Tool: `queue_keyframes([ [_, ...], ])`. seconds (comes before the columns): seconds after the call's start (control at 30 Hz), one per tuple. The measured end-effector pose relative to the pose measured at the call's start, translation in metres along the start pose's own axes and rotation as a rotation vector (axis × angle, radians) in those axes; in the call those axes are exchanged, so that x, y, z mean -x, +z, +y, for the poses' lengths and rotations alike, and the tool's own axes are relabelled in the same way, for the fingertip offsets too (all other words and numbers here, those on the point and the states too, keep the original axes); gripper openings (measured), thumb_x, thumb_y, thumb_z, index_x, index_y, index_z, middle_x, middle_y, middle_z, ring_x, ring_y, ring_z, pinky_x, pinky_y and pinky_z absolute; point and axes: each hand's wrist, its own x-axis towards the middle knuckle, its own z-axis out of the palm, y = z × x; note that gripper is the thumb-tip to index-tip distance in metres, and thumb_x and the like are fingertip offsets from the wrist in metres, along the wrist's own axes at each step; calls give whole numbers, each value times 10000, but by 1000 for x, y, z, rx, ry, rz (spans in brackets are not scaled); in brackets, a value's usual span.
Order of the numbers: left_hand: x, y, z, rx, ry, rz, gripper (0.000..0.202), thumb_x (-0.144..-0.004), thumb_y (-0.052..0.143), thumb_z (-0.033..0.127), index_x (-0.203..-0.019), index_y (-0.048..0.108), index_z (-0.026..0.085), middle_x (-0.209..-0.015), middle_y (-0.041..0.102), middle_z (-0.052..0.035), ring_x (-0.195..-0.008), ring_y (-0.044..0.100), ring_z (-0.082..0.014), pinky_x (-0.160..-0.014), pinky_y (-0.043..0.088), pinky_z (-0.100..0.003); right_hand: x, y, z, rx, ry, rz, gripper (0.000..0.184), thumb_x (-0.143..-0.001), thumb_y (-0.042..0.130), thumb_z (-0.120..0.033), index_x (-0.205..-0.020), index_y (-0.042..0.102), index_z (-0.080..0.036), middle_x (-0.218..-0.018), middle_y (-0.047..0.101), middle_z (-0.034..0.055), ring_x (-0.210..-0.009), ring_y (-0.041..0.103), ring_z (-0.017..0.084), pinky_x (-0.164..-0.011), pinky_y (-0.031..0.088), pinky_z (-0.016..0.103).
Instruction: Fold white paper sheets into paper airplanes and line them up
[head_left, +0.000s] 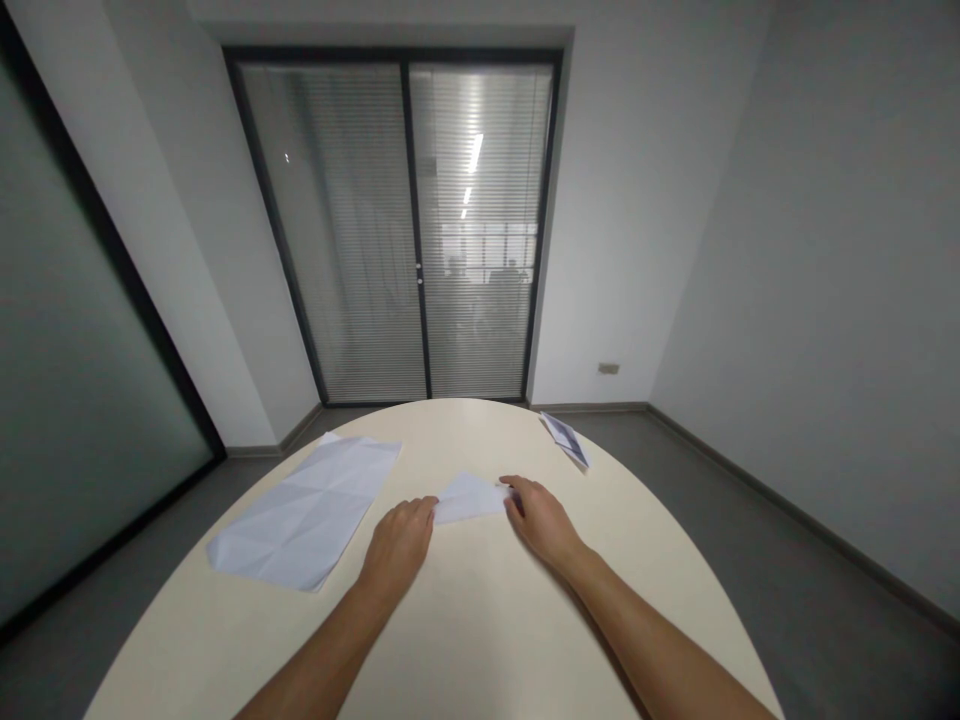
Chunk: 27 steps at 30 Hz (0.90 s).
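Note:
A small folded sheet of white paper point(469, 498) lies on the table between my two hands, its upper edge rising to a point. My left hand point(401, 540) is closed on its left corner, fingers pressed together. At the opposite corner, my right hand point(541, 515) grips the paper between thumb and fingers. Both corners are partly covered by my fingertips. To the left of my left hand rests a larger creased white sheet point(311, 515), spread out with fold lines across it.
The round cream table point(480, 640) fills the lower middle. Near its far right edge lies a folded printed paper point(565, 440). Beyond the table stand glass doors point(405, 230) with blinds, and a wall socket point(608, 369) sits low to their right.

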Motion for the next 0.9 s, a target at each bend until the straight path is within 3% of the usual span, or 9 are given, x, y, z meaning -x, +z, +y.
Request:
queue_keyframes([
  [0.33, 2, 4, -1, -12, 10, 35, 402, -953, 437, 81, -1328, 552, 171, -1158, 676, -93, -1073, 612, -221, -946, 477, -335, -3, 9, 7, -59, -89, 51, 415, -897, 443, -98, -1280, 593, -156, -1225, 653, 121, -1157, 583, 218, -1037, 424, 340],
  [0.5, 1, -1, 1, -46, 33, 78, 439, -898, 502, 28, -1269, 619, 231, -1285, 622, -83, -1164, 569, -238, -982, 477, -369, -4, 12, 8, -44, -77, 46, 449, -884, 437, -65, -1305, 575, -136, -1203, 662, 133, -1142, 580, 226, -1024, 433, 351],
  [0.6, 1, 2, -1, -42, 141, 122, 409, -879, 559, 34, -1175, 692, 283, -1421, 541, -64, -1296, 468, -274, -1056, 426, -445, -3, 9, 6, -11, -68, 38, 484, -871, 448, -47, -1334, 551, -141, -1214, 653, 127, -1138, 574, 227, -1022, 435, 349],
  [0.7, 1, 5, -3, 20, 235, 84, 328, -929, 555, 117, -1144, 717, 305, -1345, 612, -45, -1243, 512, -251, -1057, 427, -448, -2, 2, 0, 97, -75, 45, 518, -857, 460, -38, -1351, 550, -167, -1306, 602, 130, -1198, 531, 249, -1035, 422, 378],
  [0.83, 2, 6, 1, 88, 190, 0, 311, -1005, 452, 221, -1172, 710, 266, -1218, 691, -42, -1161, 589, -214, -1051, 444, -392, 4, -6, -19, 222, -131, 19, 459, -878, 465, -76, -1296, 609, -197, -1423, 531, 118, -1281, 468, 292, -1047, 404, 448],
  [0.9, 2, 4, 6, 86, 171, -44, 334, -1007, 425, 207, -1203, 692, 249, -1246, 679, -51, -1181, 588, -204, -1050, 448, -367, 10, -5, -32, 183, -228, -21, 404, -940, 469, -188, -1327, 588, -185, -1448, 522, 123, -1324, 446, 284, -1118, 338, 467],
])
